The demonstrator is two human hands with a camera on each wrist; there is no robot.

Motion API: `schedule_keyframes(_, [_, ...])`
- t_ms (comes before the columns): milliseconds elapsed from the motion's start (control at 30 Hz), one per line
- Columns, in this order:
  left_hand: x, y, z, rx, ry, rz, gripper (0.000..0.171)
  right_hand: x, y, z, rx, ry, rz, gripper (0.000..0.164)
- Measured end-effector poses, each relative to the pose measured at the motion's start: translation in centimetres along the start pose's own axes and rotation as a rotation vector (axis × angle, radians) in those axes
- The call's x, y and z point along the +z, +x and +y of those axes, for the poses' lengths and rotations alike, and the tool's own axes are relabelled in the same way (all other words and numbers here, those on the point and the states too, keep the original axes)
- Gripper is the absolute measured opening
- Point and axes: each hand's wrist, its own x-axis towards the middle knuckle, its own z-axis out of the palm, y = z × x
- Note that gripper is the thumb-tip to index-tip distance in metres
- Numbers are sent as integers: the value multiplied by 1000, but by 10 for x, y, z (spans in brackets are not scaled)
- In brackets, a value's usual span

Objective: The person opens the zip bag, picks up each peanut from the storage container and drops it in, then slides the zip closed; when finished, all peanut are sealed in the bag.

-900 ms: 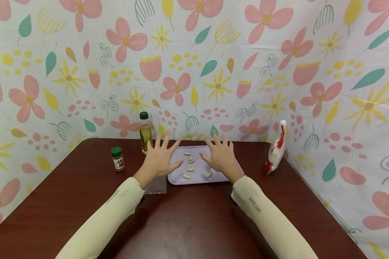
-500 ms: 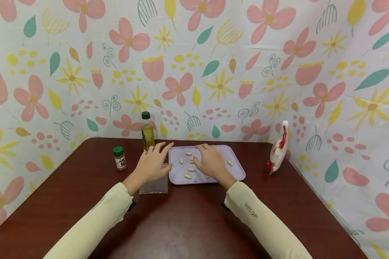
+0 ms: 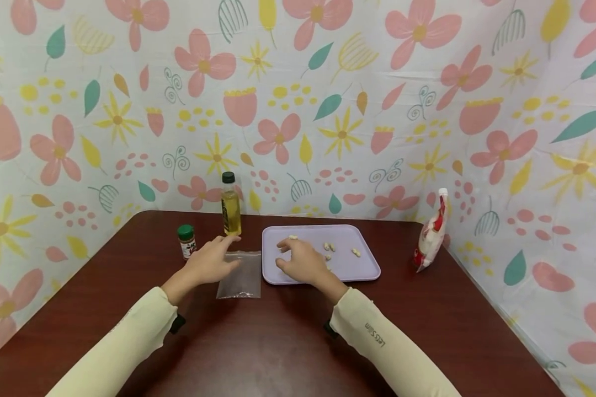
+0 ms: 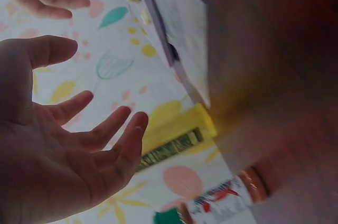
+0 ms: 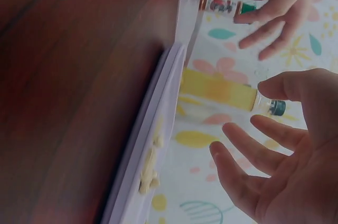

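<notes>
My left hand [image 3: 207,263] hovers with loosely bent, spread fingers between the spice jar [image 3: 186,241] and a clear zip bag [image 3: 242,275] lying flat on the table; it holds nothing. In the left wrist view its palm [image 4: 58,150] shows bare. Over the left part of a lilac tray [image 3: 273,278] floats my right hand [image 3: 303,262], thumb and fingers apart and nothing between them. Several peanuts [image 3: 356,252] in their shells lie scattered on the tray, some hidden behind that hand. The right wrist view shows more peanuts [image 5: 149,170] beyond the tray's raised rim.
A green-capped oil bottle [image 3: 231,207] stands behind the bag, left of the tray. At the table's right side a white and red pouch with a spout [image 3: 431,234] stands upright. Flowered cloth [image 3: 298,110] hangs close behind the brown table [image 3: 278,342].
Both hands have moved left and lower, and their spread fingers have relaxed into a loose bend. The left hand has gone from beside the tray toward the jar, uncovering the bag and bottle.
</notes>
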Motion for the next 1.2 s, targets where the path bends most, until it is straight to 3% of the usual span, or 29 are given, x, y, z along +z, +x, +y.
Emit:
schedule_keyframes(233, [-1,1,-20,-70,-180,-79,53,12,4,-8,-2,110,-55,39])
schedule_keyframes(367, [3,5,-24,-133,-229,-111,50,19,7,-13,1,159,-84,38])
schedule_keyframes(533, [7,10,-30,-170,-217,-142,49,29,11,-20,-18,181,-131,43])
schedule_keyframes(767, [11,16,-39,-185,-213,-148,46,42,14,-25,-5,122,-223,49])
schedule_keyframes(1200, [12,19,-43,-238,-237,-142,47,55,15,-28,45,185,-323,48])
